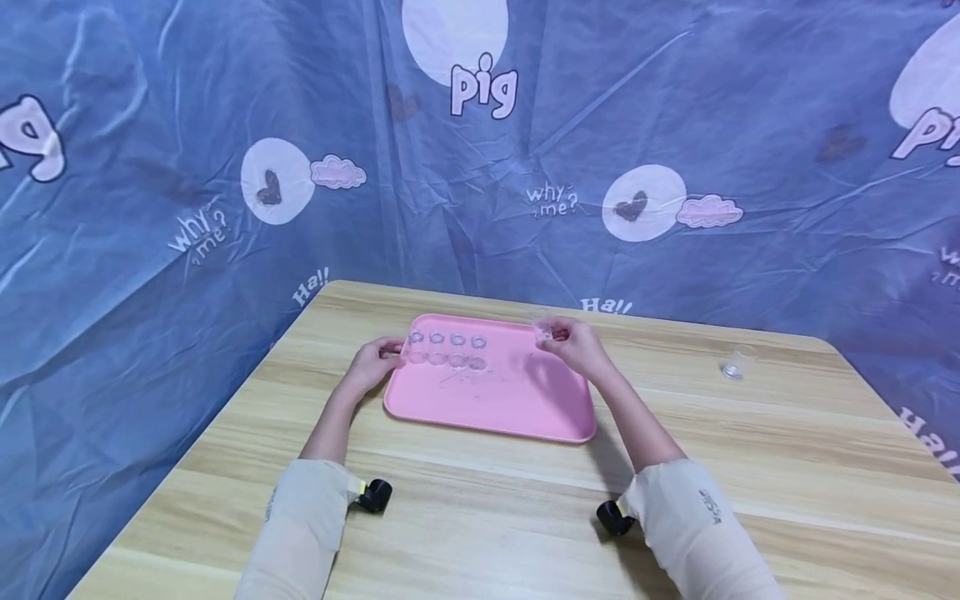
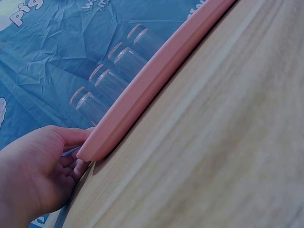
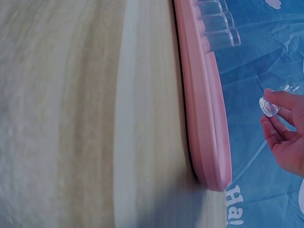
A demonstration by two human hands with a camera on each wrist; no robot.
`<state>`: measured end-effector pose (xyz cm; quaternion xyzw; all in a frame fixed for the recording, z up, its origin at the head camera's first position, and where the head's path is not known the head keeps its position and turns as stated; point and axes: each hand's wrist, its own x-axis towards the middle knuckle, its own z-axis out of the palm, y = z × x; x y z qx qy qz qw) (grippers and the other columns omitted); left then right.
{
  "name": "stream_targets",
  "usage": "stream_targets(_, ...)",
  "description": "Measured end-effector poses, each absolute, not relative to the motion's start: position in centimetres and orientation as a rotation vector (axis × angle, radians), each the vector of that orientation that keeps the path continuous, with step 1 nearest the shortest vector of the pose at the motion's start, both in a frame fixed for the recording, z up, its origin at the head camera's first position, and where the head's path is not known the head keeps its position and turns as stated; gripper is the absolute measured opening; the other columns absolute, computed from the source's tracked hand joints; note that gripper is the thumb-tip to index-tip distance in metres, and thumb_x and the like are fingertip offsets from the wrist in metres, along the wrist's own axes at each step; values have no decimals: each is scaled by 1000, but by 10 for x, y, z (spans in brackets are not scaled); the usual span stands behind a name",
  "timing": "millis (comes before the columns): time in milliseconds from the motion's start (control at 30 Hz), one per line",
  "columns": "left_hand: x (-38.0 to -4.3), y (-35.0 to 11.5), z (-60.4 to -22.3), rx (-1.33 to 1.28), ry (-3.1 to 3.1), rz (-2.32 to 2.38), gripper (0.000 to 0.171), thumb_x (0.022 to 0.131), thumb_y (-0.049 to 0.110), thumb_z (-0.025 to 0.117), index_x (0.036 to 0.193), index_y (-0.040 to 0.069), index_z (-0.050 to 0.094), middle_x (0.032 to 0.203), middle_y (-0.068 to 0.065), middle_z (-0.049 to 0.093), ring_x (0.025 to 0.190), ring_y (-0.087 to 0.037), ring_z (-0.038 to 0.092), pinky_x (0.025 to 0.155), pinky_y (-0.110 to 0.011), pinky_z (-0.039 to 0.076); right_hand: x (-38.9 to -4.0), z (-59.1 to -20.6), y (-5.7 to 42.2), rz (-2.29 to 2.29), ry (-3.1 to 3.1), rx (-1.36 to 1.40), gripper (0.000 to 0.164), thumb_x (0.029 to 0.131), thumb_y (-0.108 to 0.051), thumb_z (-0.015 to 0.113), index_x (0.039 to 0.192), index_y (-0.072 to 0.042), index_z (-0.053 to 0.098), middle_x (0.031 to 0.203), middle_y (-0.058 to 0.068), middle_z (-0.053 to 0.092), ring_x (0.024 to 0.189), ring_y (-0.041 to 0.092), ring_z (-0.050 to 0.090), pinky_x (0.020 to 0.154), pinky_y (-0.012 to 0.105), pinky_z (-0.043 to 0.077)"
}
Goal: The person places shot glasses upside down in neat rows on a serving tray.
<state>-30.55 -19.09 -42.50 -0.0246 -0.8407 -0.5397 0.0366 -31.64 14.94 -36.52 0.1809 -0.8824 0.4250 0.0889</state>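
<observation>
A pink tray (image 1: 510, 404) lies on the wooden table. My left hand (image 1: 370, 365) grips its left edge; in the left wrist view that hand (image 2: 40, 166) has one digit on the tray rim (image 2: 128, 95) and the others curled beside its corner. Several small clear cups (image 2: 128, 64) stand lined up at the tray's left part. Over the tray's far right edge, my right hand (image 1: 573, 346) pinches another clear cup (image 1: 543, 332). In the right wrist view the right hand (image 3: 289, 128) holds that cup's thick round end (image 3: 269, 107) toward the camera; the remainder is partly hidden by fingers.
One more clear cup (image 1: 732, 370) is on the table (image 1: 675, 417) to the right of the tray. A blue patterned cloth (image 1: 480, 208) hangs behind the table's far edge and along its left side.
</observation>
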Motion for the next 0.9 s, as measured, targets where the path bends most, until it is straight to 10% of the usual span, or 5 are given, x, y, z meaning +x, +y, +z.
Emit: stream_targets(900,-308,-191,-426,-54,-2582,-1683,43,83,-4,58,125,-9,49,114,-24,55,101,-33,54,87,-36,45,-317,-370,139,1272,-2656,564,28,76,2,69,101,6,58,93,18,61,87,31,58,80,37,49)
